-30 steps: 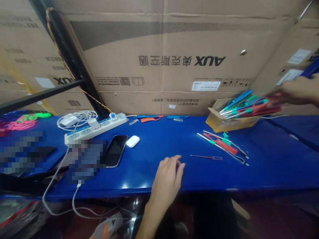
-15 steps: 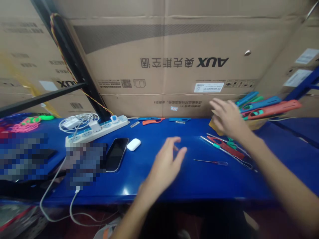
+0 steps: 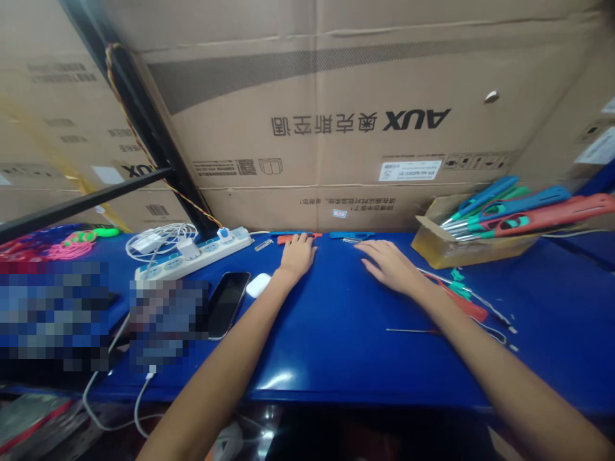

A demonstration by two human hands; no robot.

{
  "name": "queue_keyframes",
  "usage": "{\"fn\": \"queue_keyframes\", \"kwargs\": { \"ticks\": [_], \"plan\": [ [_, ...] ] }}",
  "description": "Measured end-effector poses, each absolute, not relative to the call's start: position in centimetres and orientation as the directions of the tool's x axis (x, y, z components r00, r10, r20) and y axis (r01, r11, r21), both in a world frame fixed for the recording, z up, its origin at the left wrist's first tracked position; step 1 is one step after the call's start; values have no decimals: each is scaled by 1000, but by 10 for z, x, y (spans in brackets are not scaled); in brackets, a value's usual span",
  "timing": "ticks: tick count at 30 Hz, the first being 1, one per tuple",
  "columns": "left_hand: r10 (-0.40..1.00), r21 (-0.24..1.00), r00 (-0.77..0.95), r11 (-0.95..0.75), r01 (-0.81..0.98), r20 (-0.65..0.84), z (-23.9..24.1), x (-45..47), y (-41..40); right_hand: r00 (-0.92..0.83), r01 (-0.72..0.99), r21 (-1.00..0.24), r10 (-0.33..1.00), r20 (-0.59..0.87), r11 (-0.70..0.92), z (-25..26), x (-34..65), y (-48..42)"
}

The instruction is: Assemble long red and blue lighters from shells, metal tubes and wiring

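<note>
Both my arms stretch across the blue table (image 3: 336, 333) toward its back edge. My left hand (image 3: 296, 253) rests palm down with its fingers over an orange and blue plastic part (image 3: 284, 238); whether it grips the part is hidden. My right hand (image 3: 388, 264) lies flat with fingers spread, its tips just short of a blue plastic part (image 3: 344, 235). A thin screwdriver (image 3: 408, 331) lies beside my right forearm. A red long-nosed lighter (image 3: 462, 302) lies to the right of that wrist.
A cardboard tray (image 3: 432, 246) at the back right holds several long lighters in blue, green and red. A white power strip (image 3: 192, 255) with chargers, a black phone (image 3: 229, 299) and a white earbud case (image 3: 258, 284) sit to the left. Big cardboard boxes (image 3: 336, 115) wall the back.
Both hands moved forward to the table's back edge. The right hand came away from the tray of lighters and dropped flat; the left hand left the front of the table.
</note>
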State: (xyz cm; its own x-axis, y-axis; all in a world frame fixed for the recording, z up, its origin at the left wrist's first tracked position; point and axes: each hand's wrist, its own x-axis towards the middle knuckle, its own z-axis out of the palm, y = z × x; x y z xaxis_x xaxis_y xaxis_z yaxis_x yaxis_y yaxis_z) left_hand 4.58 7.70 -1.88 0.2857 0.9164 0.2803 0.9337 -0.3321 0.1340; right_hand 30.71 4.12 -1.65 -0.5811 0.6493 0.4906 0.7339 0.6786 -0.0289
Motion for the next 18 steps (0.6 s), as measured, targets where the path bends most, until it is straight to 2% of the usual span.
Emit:
{"fn": "queue_keyframes", "kwargs": {
  "ticks": [6,10,11,13,15,17,18],
  "plan": [
    [867,227,411,-476,850,281,-7,56,54,-514,729,-171,695,504,663,-4,311,34],
    [793,379,438,-595,709,424,12,58,31,-399,689,-324,712,578,648,-2,296,19],
    [802,579,353,-594,558,482,15,57,26,-366,666,-373,719,591,646,-3,291,16],
    [863,846,226,-495,199,452,17,54,21,-320,632,-449,741,591,632,-4,282,11],
    [921,940,191,-320,-118,338,14,51,18,-310,637,-477,768,561,605,-7,276,9],
    [947,941,203,-186,-281,248,7,51,17,-334,646,-493,796,504,583,-9,273,8],
    [955,939,199,-153,-309,221,4,51,17,-363,642,-506,809,462,577,-10,272,9]
  ]
}}
